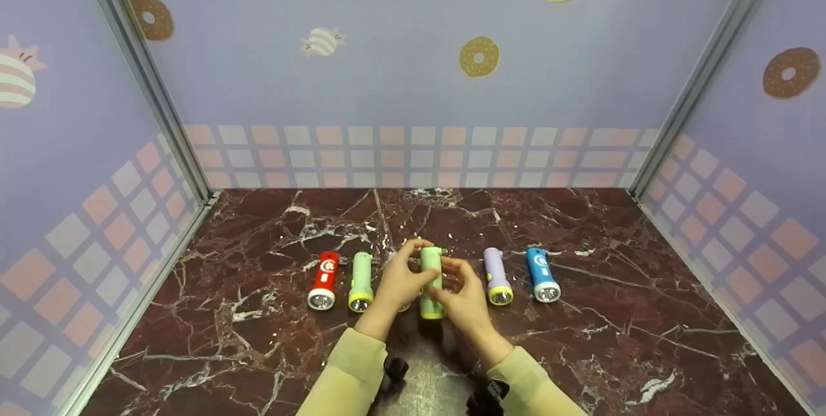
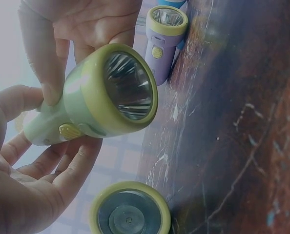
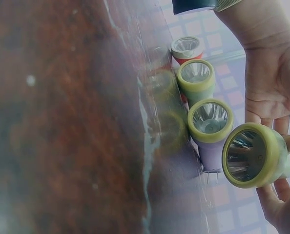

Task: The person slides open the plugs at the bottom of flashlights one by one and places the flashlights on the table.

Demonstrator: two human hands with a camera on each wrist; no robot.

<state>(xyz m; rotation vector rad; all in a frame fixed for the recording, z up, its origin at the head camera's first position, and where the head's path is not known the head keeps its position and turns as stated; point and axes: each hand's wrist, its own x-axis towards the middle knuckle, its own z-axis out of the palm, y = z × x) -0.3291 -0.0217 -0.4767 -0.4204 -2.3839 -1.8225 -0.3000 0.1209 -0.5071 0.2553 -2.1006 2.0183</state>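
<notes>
In the head view, a pale green flashlight (image 1: 431,280) is held up above the table between both hands. My left hand (image 1: 401,282) grips it from the left, thumb across the body and fingers around the back. From the other side my right hand (image 1: 468,300) pinches it, the thumb on the barrel. The left wrist view shows its yellow-rimmed lens (image 2: 130,87) and yellow switch (image 2: 69,131). Behind my left hand, a purple flashlight (image 3: 211,146) is mostly hidden in the head view; two metal prongs (image 3: 212,177) show at its tail in the right wrist view.
Left of the hands lie a red flashlight (image 1: 324,282) and another green flashlight (image 1: 361,280). On the right are a second purple flashlight (image 1: 496,277) and a blue flashlight (image 1: 543,275). All rest on the dark red marbled table (image 1: 613,338), enclosed by patterned walls (image 1: 400,80).
</notes>
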